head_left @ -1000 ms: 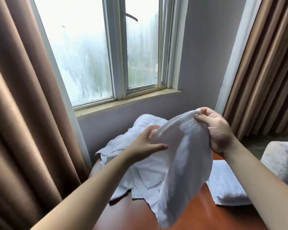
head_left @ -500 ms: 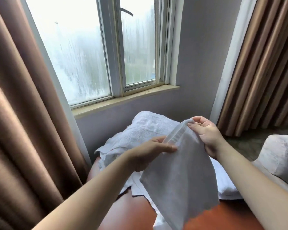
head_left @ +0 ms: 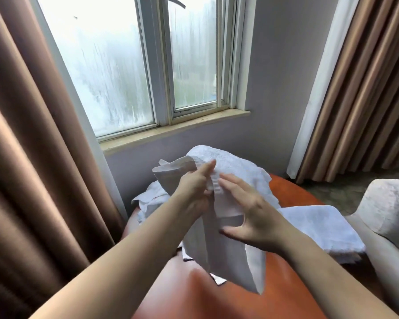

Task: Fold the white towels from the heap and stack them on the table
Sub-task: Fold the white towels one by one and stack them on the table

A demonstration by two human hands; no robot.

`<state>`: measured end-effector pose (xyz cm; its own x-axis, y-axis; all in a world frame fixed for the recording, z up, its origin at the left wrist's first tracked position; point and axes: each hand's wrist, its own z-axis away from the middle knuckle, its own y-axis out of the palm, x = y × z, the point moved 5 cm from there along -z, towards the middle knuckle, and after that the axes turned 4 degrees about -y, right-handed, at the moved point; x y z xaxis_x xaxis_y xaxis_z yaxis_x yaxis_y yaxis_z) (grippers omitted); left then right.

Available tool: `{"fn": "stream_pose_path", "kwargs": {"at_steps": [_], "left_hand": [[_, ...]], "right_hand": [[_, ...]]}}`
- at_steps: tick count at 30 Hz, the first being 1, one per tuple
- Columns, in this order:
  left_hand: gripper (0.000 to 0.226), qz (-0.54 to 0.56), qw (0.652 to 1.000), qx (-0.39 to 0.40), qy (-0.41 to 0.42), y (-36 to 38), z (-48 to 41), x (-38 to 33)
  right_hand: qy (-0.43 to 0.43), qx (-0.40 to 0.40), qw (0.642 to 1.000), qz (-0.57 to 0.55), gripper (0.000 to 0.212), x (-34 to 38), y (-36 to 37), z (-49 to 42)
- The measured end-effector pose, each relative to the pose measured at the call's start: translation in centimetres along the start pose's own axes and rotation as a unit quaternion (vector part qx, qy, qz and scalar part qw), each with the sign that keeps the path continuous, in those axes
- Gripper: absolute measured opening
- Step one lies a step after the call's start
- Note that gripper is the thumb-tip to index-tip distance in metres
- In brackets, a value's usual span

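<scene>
— Where do we have the white terry towel (head_left: 224, 249) at this moment?

— We hold it up in the air over the glossy orange-brown wooden table (head_left: 217, 302), in front of the loose heap of white towels (head_left: 235, 164). Its top is bunched together, and its lower end hangs down towards the tabletop.

— What is our left hand (head_left: 194, 189) doing?

— It grips the bunched top of the towel. The lower fingers curl round the cloth, and the forefinger points up along it.

— And our right hand (head_left: 253, 215)?

— It is wide open, with the fingers straight and spread and the thumb stretched out below. The palm faces the hanging cloth, just beside it. The fingers are blurred, so we cannot tell whether they touch the towel, but they have hold of nothing.

— What else do we see on the table?

— One folded white towel (head_left: 320, 226) lies flat on the right side, near the heap.

— And around us?

— Behind the heap there is a white-framed window with misted panes (head_left: 115, 65). Brown pleated curtains (head_left: 32, 157) hang on both sides of it. A grey upholstered armchair (head_left: 392, 208) stands at the right edge, just beside the folded towel.
</scene>
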<state>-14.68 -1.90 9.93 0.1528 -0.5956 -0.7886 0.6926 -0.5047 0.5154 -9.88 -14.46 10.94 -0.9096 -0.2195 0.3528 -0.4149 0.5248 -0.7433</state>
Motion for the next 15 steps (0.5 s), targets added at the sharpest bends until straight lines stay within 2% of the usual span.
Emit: {"fn": "stream_pose_path", "kwargs": {"at_steps": [3,6,9,11,15], "left_hand": [[0.032,-0.008,1.0,0.005,-0.018,-0.2,0.1,0.5],[0.048,0.015,0.999,-0.011,-0.034,-0.9,0.4,1.2],[0.054,0.017,0.998,-0.032,-0.054,-0.9,0.9,1.7],[0.05,0.024,0.998,-0.03,-0.055,-0.7,1.3,1.9],[0.049,0.011,0.999,0.001,-0.04,-0.6,1.9,2.1]], "right_hand": [[0.008,-0.055,0.998,-0.003,0.052,-0.2,0.1,-0.2],[-0.004,-0.064,0.998,0.007,0.042,0.2,0.2,-0.7],[0.043,-0.128,0.988,-0.074,0.023,0.4,0.0,-0.8],[0.125,-0.188,0.958,-0.176,0.025,-0.1,-0.4,-0.7],[0.276,-0.266,0.844,-0.375,0.029,-1.5,-0.1,0.0]]}}
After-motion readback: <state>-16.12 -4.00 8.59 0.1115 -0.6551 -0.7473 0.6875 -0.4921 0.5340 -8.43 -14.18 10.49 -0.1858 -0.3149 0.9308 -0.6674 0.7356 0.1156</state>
